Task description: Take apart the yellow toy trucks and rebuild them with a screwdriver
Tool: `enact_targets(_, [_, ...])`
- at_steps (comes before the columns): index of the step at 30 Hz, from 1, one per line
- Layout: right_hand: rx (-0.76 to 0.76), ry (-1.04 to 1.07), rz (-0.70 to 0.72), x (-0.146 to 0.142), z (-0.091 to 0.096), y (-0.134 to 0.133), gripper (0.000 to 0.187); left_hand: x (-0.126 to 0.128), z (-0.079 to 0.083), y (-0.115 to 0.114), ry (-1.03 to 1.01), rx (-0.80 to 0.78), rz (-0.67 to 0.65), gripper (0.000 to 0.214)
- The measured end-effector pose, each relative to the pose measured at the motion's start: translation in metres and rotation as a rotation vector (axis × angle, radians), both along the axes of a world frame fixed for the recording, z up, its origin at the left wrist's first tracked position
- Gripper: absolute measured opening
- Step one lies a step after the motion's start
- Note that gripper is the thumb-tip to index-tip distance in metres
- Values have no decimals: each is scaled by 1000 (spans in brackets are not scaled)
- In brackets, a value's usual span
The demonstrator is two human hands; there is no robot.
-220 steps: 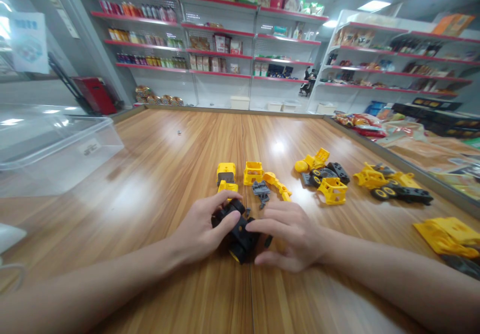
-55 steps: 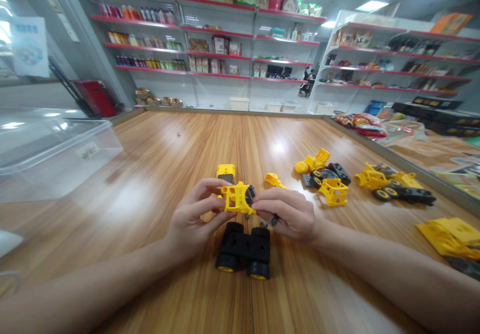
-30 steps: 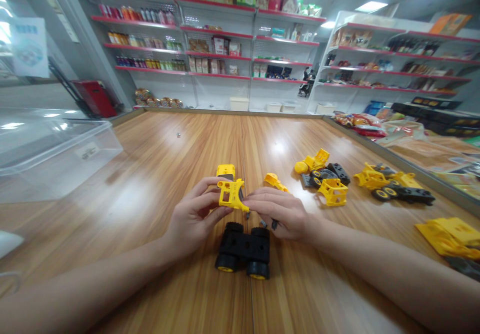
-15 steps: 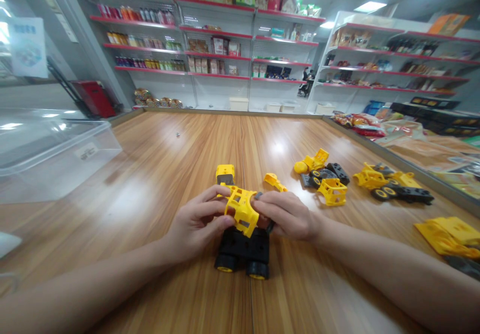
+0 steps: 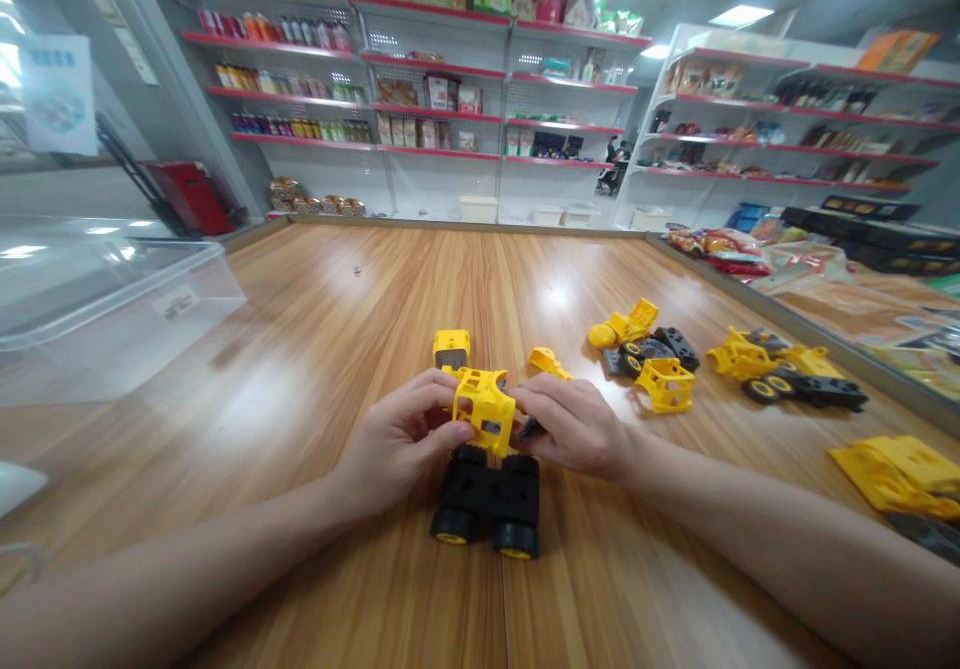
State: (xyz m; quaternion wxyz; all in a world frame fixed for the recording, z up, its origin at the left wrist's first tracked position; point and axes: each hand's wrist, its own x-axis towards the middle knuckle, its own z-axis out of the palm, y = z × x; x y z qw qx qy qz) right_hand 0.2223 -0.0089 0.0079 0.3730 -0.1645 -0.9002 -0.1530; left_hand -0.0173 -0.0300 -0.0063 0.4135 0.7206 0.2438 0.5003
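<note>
Black wheeled chassis [image 5: 487, 494] stands on a wood-grain table [image 5: 337, 569], surface glossy, with one seam [image 5: 504, 609] running past the chassis. Yellow cab [image 5: 489, 411] is just beyond the chassis, pinched by the left hand [image 5: 397, 434]. Right hand [image 5: 581, 429] is curled beside the cab; cannot tell its grip. Clear bin [image 5: 112, 344] sits well left of the chassis; stocked, red-edged shelves [image 5: 431, 107] far behind it.
</note>
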Motion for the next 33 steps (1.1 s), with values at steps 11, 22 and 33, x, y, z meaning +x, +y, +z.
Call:
enact_targets(11, [4, -18, 25, -1, 5, 0, 17, 2, -6, -3, -126, -141, -92, 42])
enact_targets(22, [1, 32, 39, -4, 3, -3, 11, -3, -5, -7, 23, -176, -95, 51])
enact_targets(33, [-72, -34, 60, -7, -1, 1, 9, -5, -3, -9, 274, 88, 137, 70])
